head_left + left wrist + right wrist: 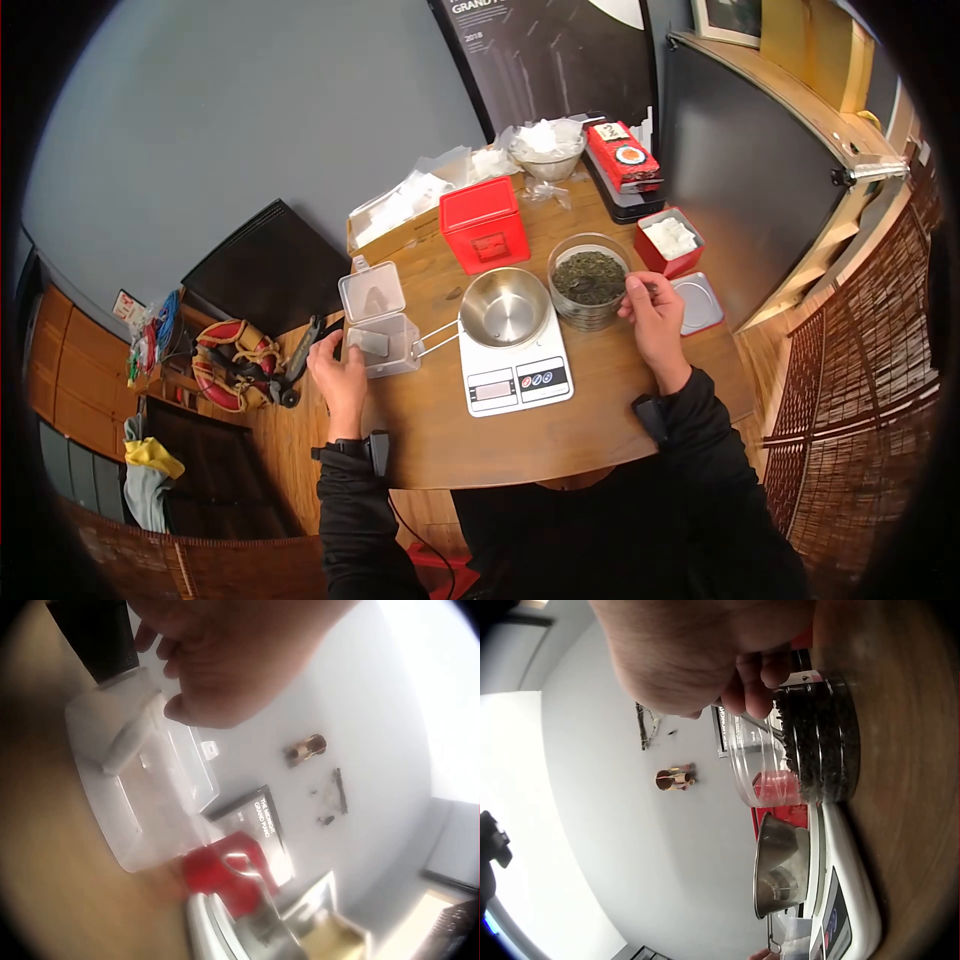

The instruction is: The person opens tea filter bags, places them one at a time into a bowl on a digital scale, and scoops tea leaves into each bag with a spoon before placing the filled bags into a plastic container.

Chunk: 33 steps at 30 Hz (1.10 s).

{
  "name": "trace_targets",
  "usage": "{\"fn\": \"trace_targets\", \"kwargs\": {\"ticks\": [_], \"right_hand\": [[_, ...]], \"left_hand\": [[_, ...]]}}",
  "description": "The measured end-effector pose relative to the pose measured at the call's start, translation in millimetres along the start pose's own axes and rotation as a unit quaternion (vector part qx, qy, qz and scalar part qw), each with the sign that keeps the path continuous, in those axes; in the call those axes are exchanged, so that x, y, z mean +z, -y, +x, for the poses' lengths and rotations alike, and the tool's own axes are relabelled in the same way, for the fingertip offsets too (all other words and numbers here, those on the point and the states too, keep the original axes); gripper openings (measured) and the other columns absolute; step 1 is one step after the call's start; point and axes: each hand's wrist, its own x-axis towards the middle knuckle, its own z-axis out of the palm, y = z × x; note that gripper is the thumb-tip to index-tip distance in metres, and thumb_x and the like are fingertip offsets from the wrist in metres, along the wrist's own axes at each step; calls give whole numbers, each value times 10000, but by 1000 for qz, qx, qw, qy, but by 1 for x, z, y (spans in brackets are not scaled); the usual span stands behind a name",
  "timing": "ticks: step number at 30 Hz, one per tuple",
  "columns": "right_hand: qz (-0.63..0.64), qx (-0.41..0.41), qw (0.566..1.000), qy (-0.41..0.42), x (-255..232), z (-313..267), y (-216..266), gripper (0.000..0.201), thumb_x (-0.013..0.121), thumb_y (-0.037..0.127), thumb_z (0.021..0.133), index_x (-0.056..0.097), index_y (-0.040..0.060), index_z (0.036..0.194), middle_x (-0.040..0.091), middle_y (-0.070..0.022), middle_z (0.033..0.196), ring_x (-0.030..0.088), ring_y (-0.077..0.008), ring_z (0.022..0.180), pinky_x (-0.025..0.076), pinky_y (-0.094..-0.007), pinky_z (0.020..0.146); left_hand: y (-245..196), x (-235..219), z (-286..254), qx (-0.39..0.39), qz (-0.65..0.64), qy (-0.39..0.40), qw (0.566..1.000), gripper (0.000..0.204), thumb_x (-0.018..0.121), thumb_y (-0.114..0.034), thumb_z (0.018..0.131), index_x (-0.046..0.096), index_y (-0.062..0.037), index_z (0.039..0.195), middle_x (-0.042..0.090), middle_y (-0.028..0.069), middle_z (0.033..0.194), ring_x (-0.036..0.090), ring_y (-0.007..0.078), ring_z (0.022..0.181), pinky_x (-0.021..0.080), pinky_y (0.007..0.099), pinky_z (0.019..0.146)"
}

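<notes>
My right hand point(650, 312) pinches the handle of a small metal spoon point(763, 725) whose tip is dipped in the dark tea leaves of a glass bowl point(590, 280) point(817, 742). An empty steel bowl point(505, 305) point(780, 866) with a wire handle sits on a white digital scale point(515, 375), just left of the glass bowl. My left hand point(340, 368) point(225, 667) holds the near-left edge of a clear plastic box point(385, 345) point(142, 795). The box's lid stands open, and a small white sachet lies inside it.
On the round wooden table point(600, 410) stand a red tin point(485, 225), a red tray of white sachets point(668, 240), a metal lid point(697, 303), a red packet point(622, 155) and a glass bowl of white bags point(548, 148). A dark cabinet point(745, 190) stands to the right.
</notes>
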Motion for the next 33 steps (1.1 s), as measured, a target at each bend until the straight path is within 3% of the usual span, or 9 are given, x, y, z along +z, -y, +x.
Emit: {"fn": "trace_targets", "kwargs": {"ticks": [11, 15, 18, 21, 24, 26, 27, 29, 33], "right_hand": [[10, -4, 1000, 16, 1, -2, 4, 228, 701, 104, 974, 619, 7, 1164, 651, -6, 893, 598, -56, 719, 517, -216, 652], [31, -36, 999, -2, -3, -1, 10, 223, 679, 119, 988, 615, 8, 1170, 648, -1, 861, 590, -49, 704, 492, -210, 620], [63, -45, 994, -73, -15, 8, 14, 216, 644, 172, 1011, 626, 11, 1155, 638, 7, 814, 577, -47, 671, 456, -205, 585], [81, -35, 983, -162, -23, 32, 29, 244, 605, 221, 1024, 664, -4, 1097, 623, 4, 770, 607, -80, 664, 456, -198, 609], [-113, -102, 970, -189, -49, 71, 24, 220, 648, 217, 972, 699, 15, 1043, 653, -51, 866, 655, -168, 821, 505, -266, 731], [-508, -180, 816, -211, -62, 90, 22, 211, 681, 216, 891, 722, 55, 1022, 659, -116, 1056, 617, -276, 1040, 481, -402, 879], [-507, -184, 815, -213, -65, 97, 22, 211, 681, 216, 891, 722, 55, 1022, 659, -116, 1056, 617, -276, 1040, 481, -402, 879], [-561, -63, 810, -159, -67, 105, 25, 271, 716, 209, 792, 740, 95, 1036, 611, -164, 1221, 508, -376, 1218, 403, -495, 1010], [-614, 16, 781, -112, -64, 113, 29, 267, 717, 203, 788, 748, 100, 1032, 619, -160, 1202, 531, -379, 1190, 420, -501, 989]], "left_hand": [[-105, 0, -31, 215, -67, -56, 973, 364, 758, -56, 798, 665, -8, 1146, 623, 180, 1126, 570, 375, 1053, 474, 453, 924], [-127, 15, -47, 241, -121, 22, 963, 516, 852, -171, 778, 639, 22, 1207, 623, 202, 1184, 557, 402, 1146, 457, 480, 982], [-128, 27, -50, 241, -96, 87, 962, 830, 916, -313, 703, 551, 26, 1366, 601, 250, 1297, 500, 450, 1286, 402, 535, 1077], [-138, 29, -46, 216, -93, 121, 965, 878, 927, -342, 676, 547, 25, 1378, 598, 255, 1319, 486, 449, 1314, 389, 541, 1099], [-142, 31, -42, 199, -102, 143, 964, 919, 937, -370, 647, 549, 25, 1380, 603, 257, 1321, 481, 447, 1327, 357, 551, 1133], [-142, 31, -40, 201, -98, 146, 964, 928, 939, -382, 636, 555, 23, 1377, 620, 246, 1305, 478, 443, 1335, 335, 556, 1148], [-143, 31, -38, 202, -92, 150, 963, 937, 941, -395, 625, 560, 20, 1373, 636, 234, 1289, 475, 439, 1342, 314, 561, 1162], [-141, 33, -36, 208, -98, 152, 961, 937, 942, -405, 620, 566, 15, 1369, 656, 213, 1269, 471, 438, 1349, 294, 568, 1171], [-138, 37, -33, 213, -105, 159, 958, 933, 942, -423, 617, 575, 0, 1363, 704, 158, 1205, 469, 434, 1355, 265, 581, 1181]]}}
